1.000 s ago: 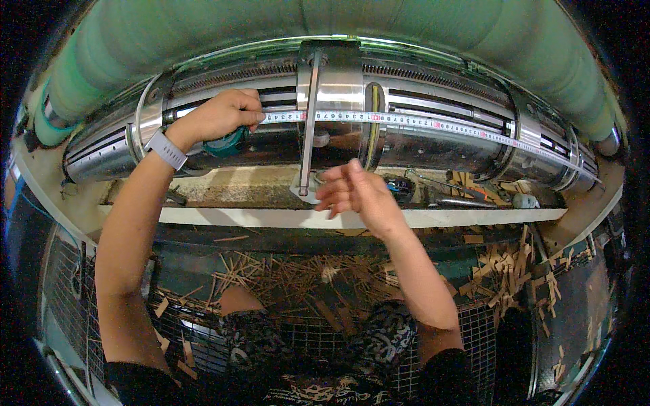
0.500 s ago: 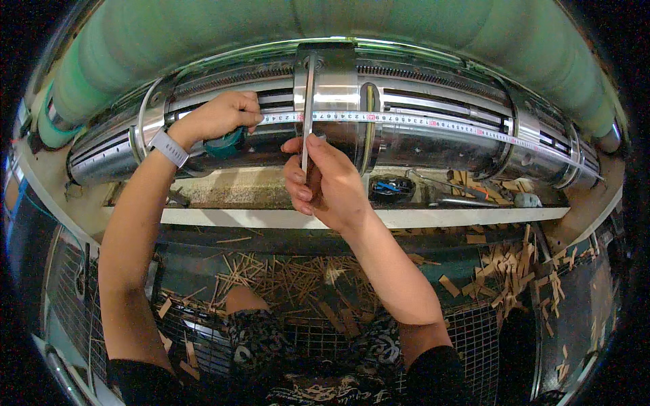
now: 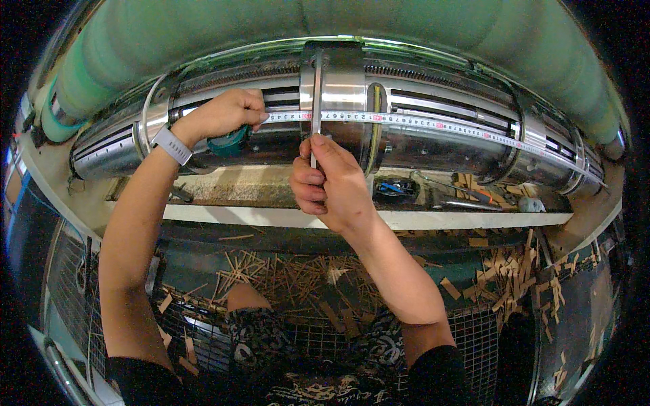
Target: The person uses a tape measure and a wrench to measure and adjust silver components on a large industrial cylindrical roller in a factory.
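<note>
Left: green tape-measure case [image 3: 229,143] is gripped under the left hand [image 3: 222,115], fingertips closed where the blade comes out. White tape blade [image 3: 413,121] is drawn out rightward along the steel shaft [image 3: 433,152], long axis left-right, graduations visible, curve probably from the lens.

Centre: slim steel bar [image 3: 317,88] is seen crossing over the blade, long axis near-far. Near end is grasped in the right hand [image 3: 332,183], thumb along it, fingers curled. Bar extends far from that hand; left hand is further off, to its left. Far end is placed at the wide steel collar [image 3: 347,95]; seating can't be told. Bar looks straight, narrow, bright.

Right: blade is run past a second collar [image 3: 533,128].
</note>
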The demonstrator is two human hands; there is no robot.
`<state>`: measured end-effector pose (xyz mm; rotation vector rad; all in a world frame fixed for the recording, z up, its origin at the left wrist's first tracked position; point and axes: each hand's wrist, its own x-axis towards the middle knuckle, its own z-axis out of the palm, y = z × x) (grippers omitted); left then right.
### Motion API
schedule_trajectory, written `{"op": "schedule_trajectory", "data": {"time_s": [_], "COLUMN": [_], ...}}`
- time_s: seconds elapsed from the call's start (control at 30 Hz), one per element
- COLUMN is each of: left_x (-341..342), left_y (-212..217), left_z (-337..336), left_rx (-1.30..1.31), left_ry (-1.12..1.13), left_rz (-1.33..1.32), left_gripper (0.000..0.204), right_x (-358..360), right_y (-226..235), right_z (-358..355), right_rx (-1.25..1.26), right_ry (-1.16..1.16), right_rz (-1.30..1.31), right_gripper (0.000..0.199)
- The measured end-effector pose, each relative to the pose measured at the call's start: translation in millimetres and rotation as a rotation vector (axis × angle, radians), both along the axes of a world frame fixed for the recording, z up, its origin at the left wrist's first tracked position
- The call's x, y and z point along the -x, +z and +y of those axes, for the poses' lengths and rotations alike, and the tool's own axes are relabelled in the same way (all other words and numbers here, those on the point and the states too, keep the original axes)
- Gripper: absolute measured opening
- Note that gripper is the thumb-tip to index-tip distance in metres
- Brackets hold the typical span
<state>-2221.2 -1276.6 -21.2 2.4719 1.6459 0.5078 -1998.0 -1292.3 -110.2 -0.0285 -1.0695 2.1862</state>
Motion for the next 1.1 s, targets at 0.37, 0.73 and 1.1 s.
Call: {"op": "schedule_trajectory", "data": {"time_s": [0.37, 0.73, 1.1], "left_x": [3.8, 4.7, 6.7], "left_y": [-0.3, -1.6, -1.6], "left_z": [1.9, 4.4, 5.8], "left_rx": [-0.008, 0.015, 0.016], "left_ry": [-0.065, -0.049, -0.044], "left_rz": [0.036, 0.012, 0.002], "left_gripper": [0.025, 0.024, 0.023], "right_x": [-3.6, -5.8, -4.9], "right_y": [1.2, 3.6, 3.9], "right_z": [1.7, 0.2, 1.3], "right_rx": [0.014, -0.019, -0.002], "right_ry": [0.017, -0.015, -0.012], "right_rz": [-0.012, -0.022, -0.041], "right_gripper": [0.024, 0.025, 0.024]}}
